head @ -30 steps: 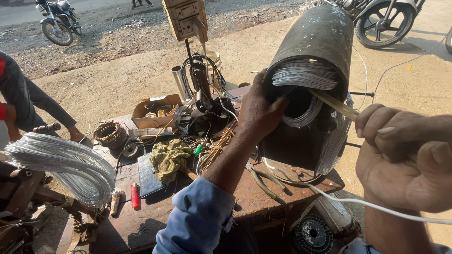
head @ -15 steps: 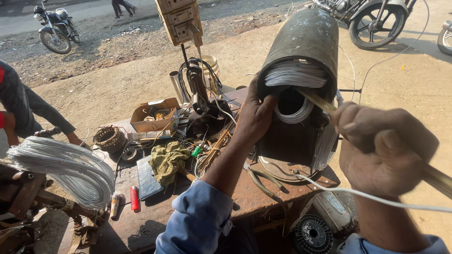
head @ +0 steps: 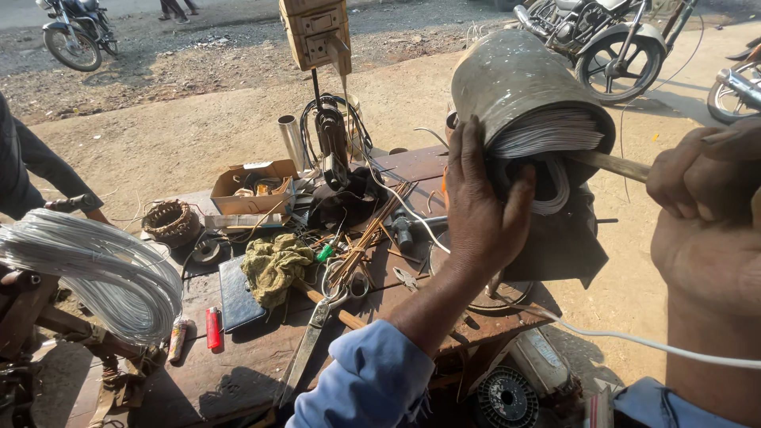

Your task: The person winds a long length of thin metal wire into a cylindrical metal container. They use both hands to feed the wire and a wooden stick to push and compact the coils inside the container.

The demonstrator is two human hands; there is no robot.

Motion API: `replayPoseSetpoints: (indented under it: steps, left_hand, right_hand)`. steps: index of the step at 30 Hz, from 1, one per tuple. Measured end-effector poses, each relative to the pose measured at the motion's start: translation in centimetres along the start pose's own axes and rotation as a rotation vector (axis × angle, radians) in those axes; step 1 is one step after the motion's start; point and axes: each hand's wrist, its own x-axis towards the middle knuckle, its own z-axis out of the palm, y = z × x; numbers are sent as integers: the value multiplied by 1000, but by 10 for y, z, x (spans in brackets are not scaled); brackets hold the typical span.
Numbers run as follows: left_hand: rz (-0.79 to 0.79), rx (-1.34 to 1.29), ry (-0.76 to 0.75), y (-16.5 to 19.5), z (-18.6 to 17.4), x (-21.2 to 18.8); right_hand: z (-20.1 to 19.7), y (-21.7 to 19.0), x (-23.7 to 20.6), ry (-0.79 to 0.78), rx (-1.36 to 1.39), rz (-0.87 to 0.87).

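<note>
A grey metal motor housing (head: 515, 79) lies on its side on the workbench, its open end stuffed with silvery wire windings (head: 551, 135). My left hand (head: 479, 210) presses flat against the rim and windings. My right hand (head: 709, 214) is closed around a wooden stick (head: 610, 165) whose tip pokes into the windings. A white wire (head: 634, 341) trails from below the housing toward me.
The rusty workbench (head: 238, 364) carries scissors (head: 313, 333), a green rag (head: 273, 265), a cardboard box (head: 254, 186), a red lighter (head: 212, 326) and copper wire bits. A large coil of silver wire (head: 95, 269) sits left. Motorcycles (head: 602, 40) stand behind. Another person's arm (head: 40, 170) is at far left.
My right hand has drawn back toward the right with the stick. My left hand has spread flatter over the housing's open end. The view has shifted closer.
</note>
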Motion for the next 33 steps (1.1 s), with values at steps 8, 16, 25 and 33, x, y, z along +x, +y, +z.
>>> replayPoseSetpoints:
  steps: [8,16,25,33]
  left_hand:
    - [44,166,-27,0,-10,9]
    - [342,462,-345,-24,-31,61]
    - [493,695,-566,-17,-14,110]
    - [654,601,-436,-1,-10,122]
  right_hand:
    - [-25,12,3,-123,0,5]
    - [0,-32,25,-340,-134,-25]
    - [24,-27,28,-65,106,142]
    - [59,-10,38,127,116,126]
